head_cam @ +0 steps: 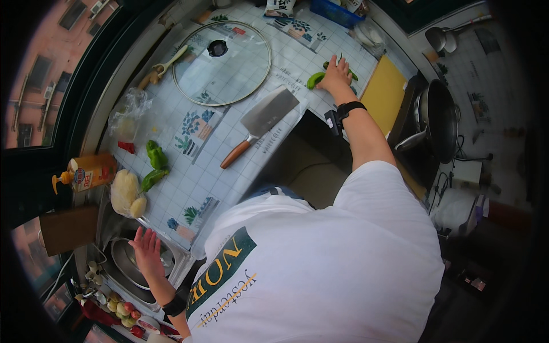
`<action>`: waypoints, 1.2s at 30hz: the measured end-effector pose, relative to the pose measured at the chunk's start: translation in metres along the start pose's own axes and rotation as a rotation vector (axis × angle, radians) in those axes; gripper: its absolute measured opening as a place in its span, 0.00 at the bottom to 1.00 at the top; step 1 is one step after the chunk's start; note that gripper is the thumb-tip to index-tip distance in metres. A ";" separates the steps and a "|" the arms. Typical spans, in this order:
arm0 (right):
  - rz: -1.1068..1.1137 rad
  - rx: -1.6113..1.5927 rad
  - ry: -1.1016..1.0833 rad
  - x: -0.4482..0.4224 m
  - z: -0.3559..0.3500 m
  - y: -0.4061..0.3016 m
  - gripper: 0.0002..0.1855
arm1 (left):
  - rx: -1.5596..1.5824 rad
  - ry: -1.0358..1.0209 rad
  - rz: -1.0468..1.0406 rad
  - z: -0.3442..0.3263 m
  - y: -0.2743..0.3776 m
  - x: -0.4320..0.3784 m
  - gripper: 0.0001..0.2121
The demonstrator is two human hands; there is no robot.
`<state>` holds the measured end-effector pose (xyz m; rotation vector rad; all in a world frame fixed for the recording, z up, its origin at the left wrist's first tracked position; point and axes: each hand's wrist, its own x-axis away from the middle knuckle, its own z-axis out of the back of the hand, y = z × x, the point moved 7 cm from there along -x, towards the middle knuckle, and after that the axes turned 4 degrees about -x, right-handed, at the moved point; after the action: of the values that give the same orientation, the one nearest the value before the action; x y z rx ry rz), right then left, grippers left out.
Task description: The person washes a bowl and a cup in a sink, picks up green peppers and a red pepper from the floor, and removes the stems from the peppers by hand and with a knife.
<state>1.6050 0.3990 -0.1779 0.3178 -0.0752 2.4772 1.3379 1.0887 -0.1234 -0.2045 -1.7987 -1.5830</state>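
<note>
My left hand (pixel 148 248) hovers at the near rim of the sink, fingers apart, holding nothing. On the counter at the upper right, my right hand (pixel 336 76) reaches over several green peppers (pixel 316 80), its fingers spread; its palm side is hidden, but no firm grip shows. A cleaver (pixel 270 112) with a wooden handle lies between the hands. Beyond it rests a round glass lid (pixel 223 64) with a black knob. Two more green peppers (pixel 156 155) lie at the left, near a red piece (pixel 126 147) and a plastic bag of pale peeled vegetables (pixel 125 193).
The metal sink (pixel 188 257) holds a steel bowl (pixel 122 257). A yellow board (pixel 383 90) and a wok (pixel 441 122) are at the right. An orange pump bottle (pixel 92 171), a peeler (pixel 171 61) and a blue basket (pixel 334 13) stand or lie around the counter's back.
</note>
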 end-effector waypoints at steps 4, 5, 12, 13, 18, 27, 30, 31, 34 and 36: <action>0.229 -0.028 0.192 0.003 0.012 -0.024 0.36 | -0.003 0.013 -0.014 0.005 0.003 0.002 0.31; 0.308 -0.077 0.203 0.006 0.023 -0.036 0.30 | 0.003 0.020 -0.015 0.008 0.002 0.001 0.31; 0.648 -0.257 0.180 0.038 0.023 -0.139 0.14 | -0.004 0.004 -0.056 0.001 0.008 0.001 0.29; 0.670 -0.269 0.210 0.047 0.027 -0.159 0.14 | 0.006 0.019 -0.056 0.002 0.007 0.005 0.28; 0.736 -0.219 0.056 0.041 0.036 -0.261 0.26 | 0.057 0.105 -0.035 0.018 -0.005 0.024 0.28; 0.766 0.033 0.016 0.037 0.037 -0.325 0.31 | 0.134 0.276 -0.035 0.055 -0.035 0.069 0.30; 0.779 0.112 0.010 0.035 0.039 -0.326 0.32 | 0.161 0.280 -0.043 0.062 -0.038 0.074 0.30; 0.767 0.143 -0.002 0.035 0.040 -0.324 0.32 | 0.161 0.280 -0.041 0.064 -0.037 0.075 0.30; 0.801 0.121 0.046 0.038 0.062 -0.318 0.28 | 0.150 0.274 -0.045 0.068 -0.034 0.073 0.29; 0.792 0.146 0.053 0.042 0.081 -0.306 0.26 | 0.139 0.257 -0.057 0.070 -0.031 0.067 0.29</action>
<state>1.7734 0.6571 -0.0962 0.3248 0.0082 3.2853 1.2440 1.1230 -0.1071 0.1119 -1.7158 -1.4427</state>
